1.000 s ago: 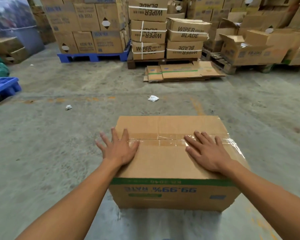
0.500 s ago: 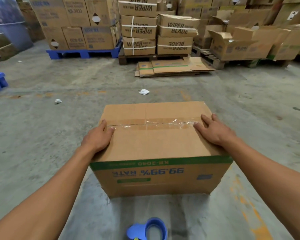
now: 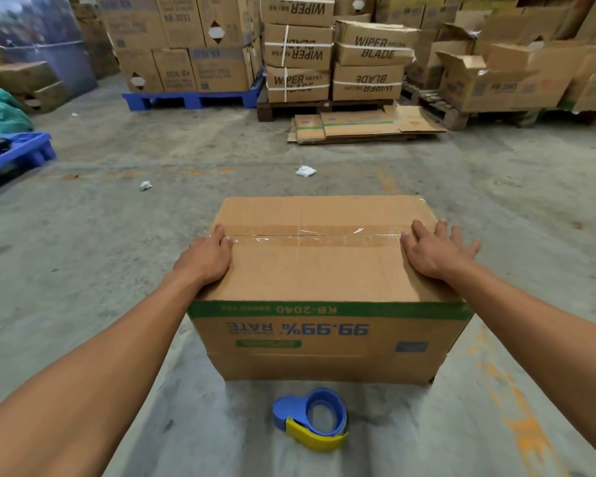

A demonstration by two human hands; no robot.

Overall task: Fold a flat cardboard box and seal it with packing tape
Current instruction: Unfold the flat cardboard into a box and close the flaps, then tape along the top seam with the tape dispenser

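Observation:
A brown cardboard box (image 3: 324, 270) with a green stripe and upside-down blue print stands on the concrete floor in front of me. Its top flaps are closed, and a strip of clear packing tape (image 3: 317, 235) runs along the seam. My left hand (image 3: 207, 256) curls over the box's left top edge at the end of the tape. On the right top edge lies my right hand (image 3: 434, 253), fingers spread and pressed flat. A blue and yellow tape dispenser (image 3: 312, 420) lies on the floor just in front of the box, untouched.
Flattened cardboard boxes (image 3: 365, 125) lie stacked on the floor farther ahead. Behind them stand pallets of stacked cartons (image 3: 331, 49). A blue pallet (image 3: 11, 160) sits at the left. Two crumpled paper scraps (image 3: 305, 171) lie on the floor.
Both hands slid outward from the middle of the taped seam to the box's left and right top edges. The view pulled back, and the tape dispenser came into sight.

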